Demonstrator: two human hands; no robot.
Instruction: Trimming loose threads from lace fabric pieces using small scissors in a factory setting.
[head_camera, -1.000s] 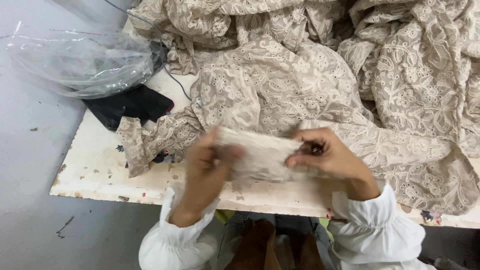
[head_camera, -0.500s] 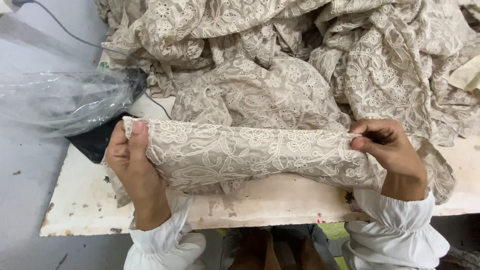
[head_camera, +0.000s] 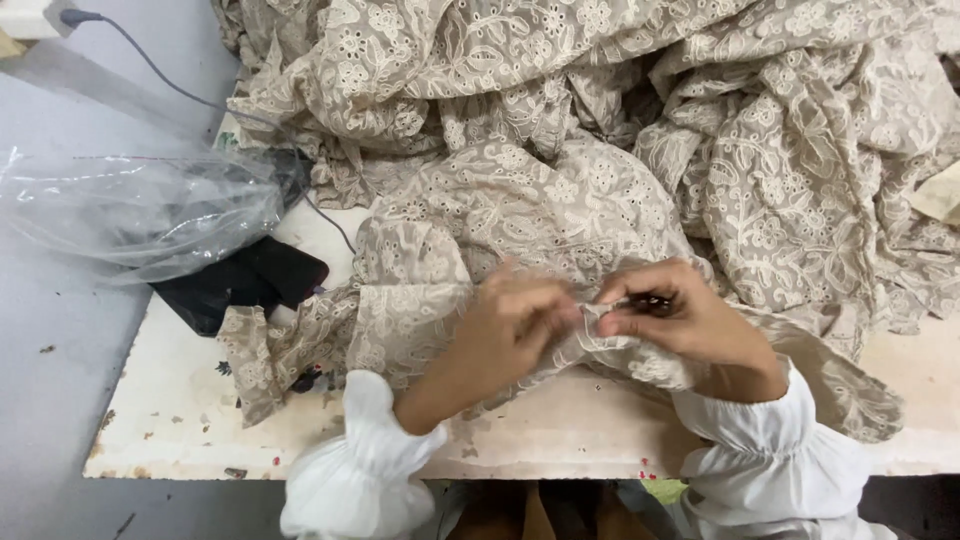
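Just above the near edge of the white worktop (head_camera: 180, 420), my left hand (head_camera: 510, 325) and right hand (head_camera: 680, 320) pinch shut on beige embroidered lace fabric (head_camera: 560, 210) bunched between them, more heaped beyond.

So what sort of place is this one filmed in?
Probably a garment or textile workshop. A big heap of beige lace fabric covers a worn white table, a clear plastic bag lies at its edge, and the left hand and right hand work one fabric piece together.
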